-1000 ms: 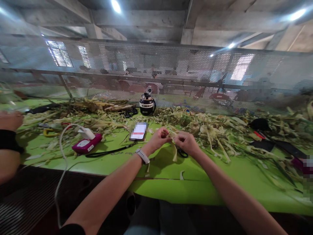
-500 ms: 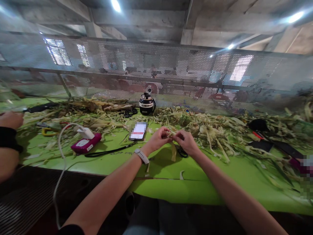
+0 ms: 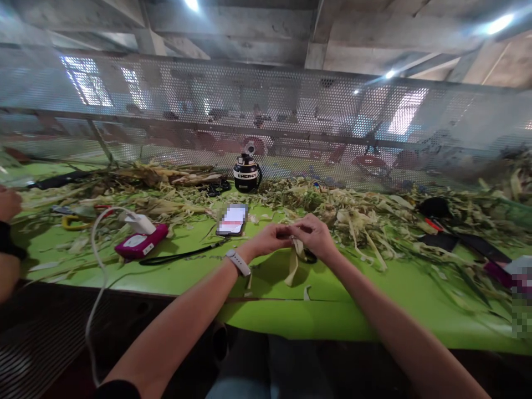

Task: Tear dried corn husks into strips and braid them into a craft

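My left hand point(image 3: 269, 239) and my right hand point(image 3: 315, 236) meet over the green table point(image 3: 266, 310), fingers pinched together on a pale corn husk strip point(image 3: 293, 266) that hangs down between them. A white watch point(image 3: 238, 262) sits on my left wrist. Black scissors point(image 3: 309, 256) lie on the table just under my right hand. A heap of husk scraps point(image 3: 353, 213) spreads beyond my hands.
A phone point(image 3: 233, 219) lies ahead of my left hand, a black bottle point(image 3: 246, 173) behind it near the mesh screen point(image 3: 266, 116). A pink power bank point(image 3: 140, 244) with white cable sits at left. Another person's hand point(image 3: 7, 204) shows at far left. Dark tools point(image 3: 453, 239) lie at right.
My hands have dropped slightly toward the table and closed together, right fingers over left. The husk strip still hangs between them. The view has tilted a little.
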The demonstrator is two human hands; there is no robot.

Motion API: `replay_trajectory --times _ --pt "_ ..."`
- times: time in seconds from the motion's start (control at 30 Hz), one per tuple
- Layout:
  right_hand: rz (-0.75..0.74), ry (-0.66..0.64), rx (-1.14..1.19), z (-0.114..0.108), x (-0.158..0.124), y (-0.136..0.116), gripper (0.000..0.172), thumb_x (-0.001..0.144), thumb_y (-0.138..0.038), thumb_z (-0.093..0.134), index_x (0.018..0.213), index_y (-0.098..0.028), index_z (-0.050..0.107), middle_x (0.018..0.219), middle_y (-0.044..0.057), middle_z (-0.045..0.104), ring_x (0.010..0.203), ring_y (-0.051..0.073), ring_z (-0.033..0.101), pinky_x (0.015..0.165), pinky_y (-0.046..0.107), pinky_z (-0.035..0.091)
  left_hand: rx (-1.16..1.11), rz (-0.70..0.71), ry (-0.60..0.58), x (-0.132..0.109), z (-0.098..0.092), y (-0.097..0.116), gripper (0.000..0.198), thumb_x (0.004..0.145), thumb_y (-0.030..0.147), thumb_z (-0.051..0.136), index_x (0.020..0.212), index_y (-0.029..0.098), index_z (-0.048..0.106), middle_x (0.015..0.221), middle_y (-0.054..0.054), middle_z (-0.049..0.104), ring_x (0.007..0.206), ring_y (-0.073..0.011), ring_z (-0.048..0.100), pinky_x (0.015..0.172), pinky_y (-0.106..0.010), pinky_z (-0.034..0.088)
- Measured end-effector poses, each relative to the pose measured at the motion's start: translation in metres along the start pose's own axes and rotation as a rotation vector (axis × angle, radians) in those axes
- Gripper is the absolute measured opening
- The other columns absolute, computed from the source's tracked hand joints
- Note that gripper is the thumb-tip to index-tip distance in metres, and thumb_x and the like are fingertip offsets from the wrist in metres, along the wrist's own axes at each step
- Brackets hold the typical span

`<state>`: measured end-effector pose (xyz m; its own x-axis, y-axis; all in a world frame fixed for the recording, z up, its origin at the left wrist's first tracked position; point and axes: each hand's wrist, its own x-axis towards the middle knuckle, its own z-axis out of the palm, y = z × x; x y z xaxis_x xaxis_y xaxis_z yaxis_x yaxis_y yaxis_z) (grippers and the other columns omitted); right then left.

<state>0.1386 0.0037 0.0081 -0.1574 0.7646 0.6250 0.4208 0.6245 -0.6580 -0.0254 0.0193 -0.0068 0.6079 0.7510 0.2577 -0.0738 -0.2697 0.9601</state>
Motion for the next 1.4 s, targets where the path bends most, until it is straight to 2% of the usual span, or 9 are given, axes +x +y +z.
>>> replay_trajectory --times 0.13,0.3,0.37,0.47,0.57,0.97,1.1,1.2,1.4 --pt "0.262 -0.003 0.248 0.000 0.003 -0.001 0.034 0.064 -0.051 0.070 0.059 -0.017 0.064 0.054 -0.001 0.054 0.050 0.011 0.046 0.048 0.024 0.037 -0.091 -0.042 -0.115 -0.004 0.002 0.008 0.029 0.065 0.040 0.076 0.082 0.016 0.070 0.081 -0.006 0.067 0.077 -0.0162 0.059 0.079 -0.030 0.045" --pt "0.511 0.041 0.512 -0.009 0.008 -0.001 0.041 0.059 -0.056 0.073 0.063 -0.018 0.056 0.041 -0.007 0.047 0.032 0.005 0.031 0.033 0.019 0.021 -0.007 -0.152 -0.336 -0.009 0.016 0.015 0.033 0.069 0.046 0.072 0.080 0.015 0.068 0.077 -0.003 0.064 0.071 -0.0127 0.054 0.072 -0.026 0.042" --pt "0.570 0.062 0.613 -0.014 0.010 -0.001 0.042 0.059 -0.055 0.074 0.064 -0.019 0.053 0.045 -0.006 0.055 0.030 0.004 0.036 0.031 0.017 0.024 0.025 -0.187 -0.389 -0.011 0.021 0.016 0.034 0.071 0.046 0.070 0.082 0.014 0.067 0.076 -0.002 0.062 0.069 -0.0110 0.051 0.070 -0.024 0.040" --pt "0.566 0.132 0.775 -0.019 0.013 -0.002 0.041 0.058 -0.050 0.078 0.069 -0.020 0.052 0.057 -0.004 0.065 0.044 0.008 0.057 0.043 0.017 0.044 0.007 -0.217 -0.393 -0.011 0.023 0.017 0.034 0.072 0.046 0.069 0.085 0.014 0.067 0.078 -0.001 0.062 0.070 -0.0098 0.050 0.071 -0.023 0.039" --pt "0.490 0.204 0.888 -0.024 0.016 -0.004 0.037 0.063 -0.046 0.078 0.073 -0.022 0.051 0.066 -0.004 0.069 0.061 0.012 0.067 0.059 0.022 0.054 -0.068 -0.233 -0.351 -0.011 0.021 0.016 0.034 0.071 0.045 0.071 0.086 0.015 0.067 0.079 -0.001 0.062 0.071 -0.0096 0.051 0.072 -0.022 0.039" --pt "0.330 0.148 0.878 -0.011 0.012 -0.003 0.033 0.068 -0.046 0.074 0.078 -0.023 0.053 0.077 -0.002 0.072 0.076 0.014 0.069 0.079 0.029 0.055 -0.130 -0.285 -0.320 -0.015 0.027 0.023 0.026 0.072 0.042 0.070 0.074 0.015 0.069 0.065 0.000 0.058 0.058 -0.0079 0.046 0.058 -0.022 0.034" --pt "0.367 0.048 0.774 -0.015 0.014 -0.001 0.036 0.069 -0.046 0.072 0.091 -0.024 0.054 0.080 -0.001 0.071 0.080 0.016 0.068 0.083 0.033 0.052 -0.107 -0.240 -0.182 -0.012 0.028 0.019 0.028 0.074 0.042 0.068 0.070 0.014 0.067 0.058 0.002 0.055 0.051 -0.0057 0.038 0.051 -0.022 0.028" --pt "0.272 0.078 0.492 -0.027 0.015 0.002 0.041 0.074 -0.051 0.065 0.102 -0.023 0.054 0.076 0.000 0.069 0.074 0.016 0.065 0.076 0.031 0.051 -0.219 -0.201 -0.022 -0.008 0.027 0.013 0.033 0.067 0.045 0.073 0.071 0.014 0.067 0.059 0.002 0.056 0.051 -0.0050 0.038 0.050 -0.022 0.027" --pt "-0.042 -0.169 -0.243 -0.039 0.015 0.003 0.045 0.085 -0.055 0.049 0.059 -0.018 0.053 0.060 0.002 0.055 0.060 0.014 0.051 0.060 0.026 0.038 -0.347 -0.163 0.217 -0.002 0.020 0.008 0.041 0.055 0.047 0.080 0.070 0.013 0.063 0.060 0.003 0.055 0.050 -0.0040 0.039 0.050 -0.021 0.028"
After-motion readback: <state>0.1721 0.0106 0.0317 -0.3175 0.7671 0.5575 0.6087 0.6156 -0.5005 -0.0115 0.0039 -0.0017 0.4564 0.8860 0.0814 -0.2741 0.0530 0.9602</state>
